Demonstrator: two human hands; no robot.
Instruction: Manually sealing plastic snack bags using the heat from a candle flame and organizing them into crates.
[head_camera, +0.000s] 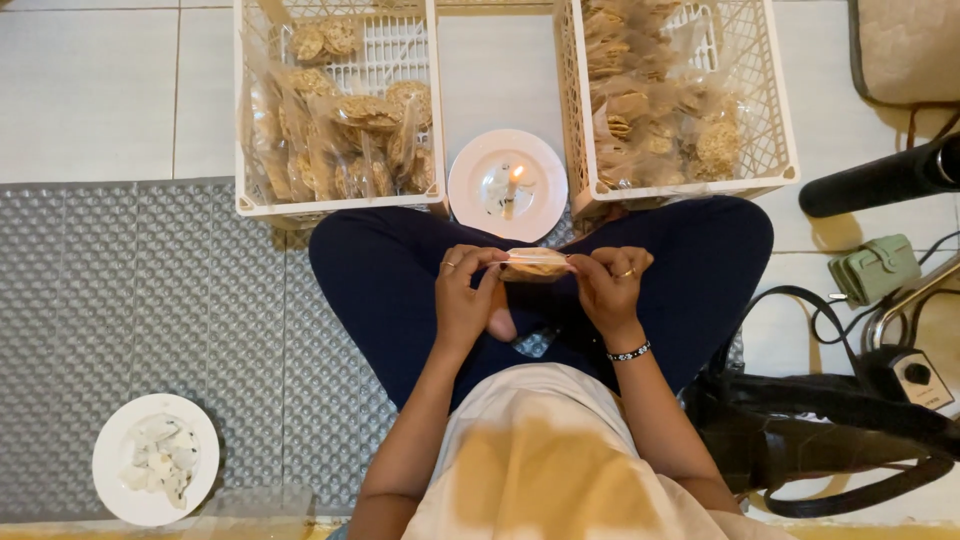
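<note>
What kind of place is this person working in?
Probably a home floor used for packing snacks by hand: tiled floor with a grey foam mat, two white crates of bagged crackers, and a lit candle on a plate.

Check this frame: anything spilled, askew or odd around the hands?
Nothing spilled or damaged. One oddity: a lit candle stands on a white plate on the floor between two plastic crates of clear-bagged crackers. Both the left hand and right hand hold a small bag just behind the flame.
</note>
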